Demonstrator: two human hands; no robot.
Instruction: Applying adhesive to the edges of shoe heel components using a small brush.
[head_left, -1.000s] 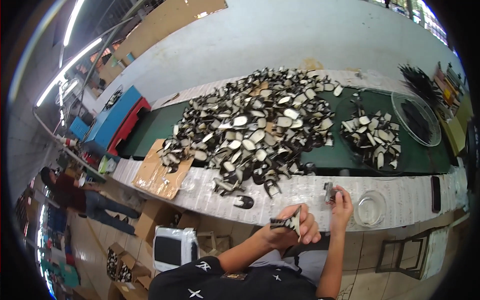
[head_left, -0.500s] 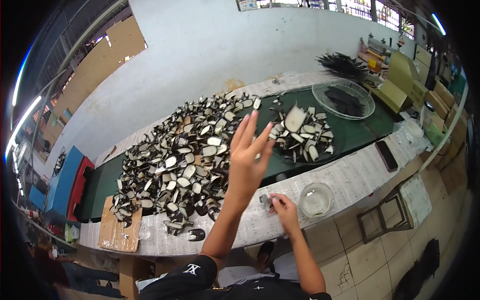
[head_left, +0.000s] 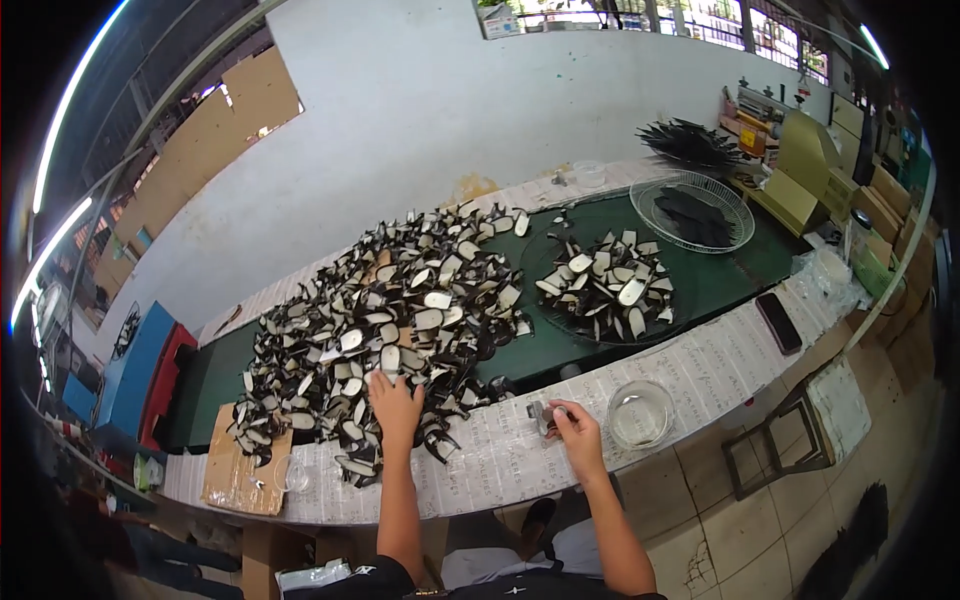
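At the near side of a large pile of black pieces with cream, rounded faces (head_left: pixel 390 300), my left hand (head_left: pixel 397 408) reaches in, palm down. Its thumb and fingers are apart, with the fingertips by one cream-faced piece (head_left: pixel 390 357); no grip on it shows. My right hand (head_left: pixel 578 442) rests low over the bench's pale covering (head_left: pixel 470 478), its fingers closed round a small grey object (head_left: pixel 545 415) whose kind I cannot make out. Beside that hand stands a round clear bowl (head_left: pixel 641 415). A smaller heap of similar pieces (head_left: pixel 610 285) lies farther right.
A green belt (head_left: pixel 715 285) runs under both heaps. A wire basket (head_left: pixel 690 210) with flat black pieces stands at the far right. Nearer are a dark phone (head_left: pixel 778 323) and a stool (head_left: pixel 838 415). On the left are a cardboard sheet (head_left: pixel 235 480) and a blue-and-red box (head_left: pixel 150 375).
My left hand has come down and left from above the belt to the pile's near side. A cream-faced piece that was in the air over the smaller heap now lies among it.
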